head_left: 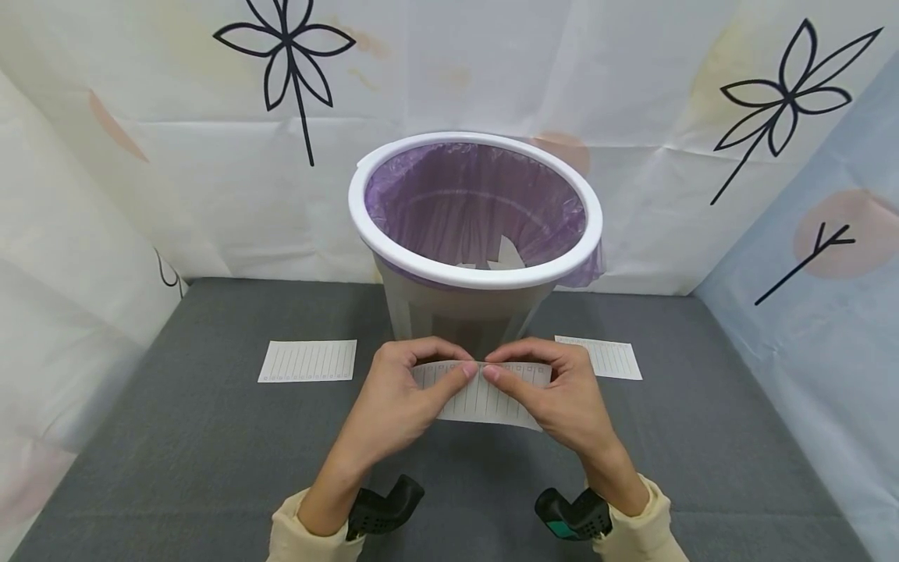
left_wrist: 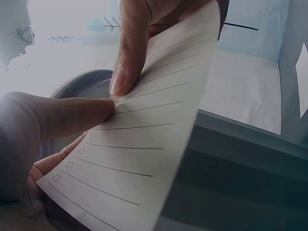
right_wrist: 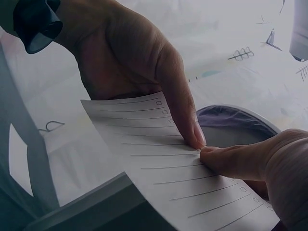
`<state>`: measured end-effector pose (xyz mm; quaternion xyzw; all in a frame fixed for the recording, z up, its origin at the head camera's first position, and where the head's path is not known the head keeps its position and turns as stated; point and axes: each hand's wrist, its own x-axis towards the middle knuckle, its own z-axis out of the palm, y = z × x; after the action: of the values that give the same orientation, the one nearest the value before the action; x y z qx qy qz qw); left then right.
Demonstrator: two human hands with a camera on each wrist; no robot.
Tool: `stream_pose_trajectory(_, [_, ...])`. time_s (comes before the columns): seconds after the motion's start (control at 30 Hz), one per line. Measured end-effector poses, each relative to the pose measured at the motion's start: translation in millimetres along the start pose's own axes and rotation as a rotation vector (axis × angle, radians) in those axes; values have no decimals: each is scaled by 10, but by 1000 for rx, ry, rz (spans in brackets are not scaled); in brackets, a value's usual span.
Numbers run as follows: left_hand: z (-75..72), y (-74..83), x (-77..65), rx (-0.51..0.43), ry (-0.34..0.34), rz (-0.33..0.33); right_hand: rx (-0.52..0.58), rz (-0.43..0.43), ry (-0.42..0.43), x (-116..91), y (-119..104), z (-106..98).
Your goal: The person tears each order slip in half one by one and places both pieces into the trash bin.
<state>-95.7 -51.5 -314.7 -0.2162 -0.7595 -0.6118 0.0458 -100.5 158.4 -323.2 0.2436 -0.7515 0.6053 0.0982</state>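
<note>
A lined paper slip with small checkboxes is held up in front of the bin, its checkbox edge at the top. My left hand pinches that edge near the middle, thumb on the printed face and fingers behind. Right beside it, my right hand pinches the same edge, the two thumb tips almost meeting. In the left wrist view the slip bends slightly and looks whole. The right wrist view shows both thumbs pressed on the slip, with most of the other fingers hidden behind it.
A white-rimmed bin with a purple liner stands behind the hands, with paper pieces inside. One lined slip lies on the grey table at left, another slip at right. Patterned cloth surrounds the table.
</note>
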Motion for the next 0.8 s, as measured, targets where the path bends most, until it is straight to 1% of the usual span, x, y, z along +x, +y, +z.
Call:
stream_pose_trajectory(0.27, [1, 4, 6, 24, -4, -10, -38, 10, -1, 14, 3, 0])
stream_pose_trajectory(0.53, [-13, 6, 1, 14, -4, -25, -37, 10, -9, 31, 13, 30])
stream_pose_trajectory(0.8, [-2, -9, 7, 31, -14, -51, -91, 5, -21, 25, 12, 44])
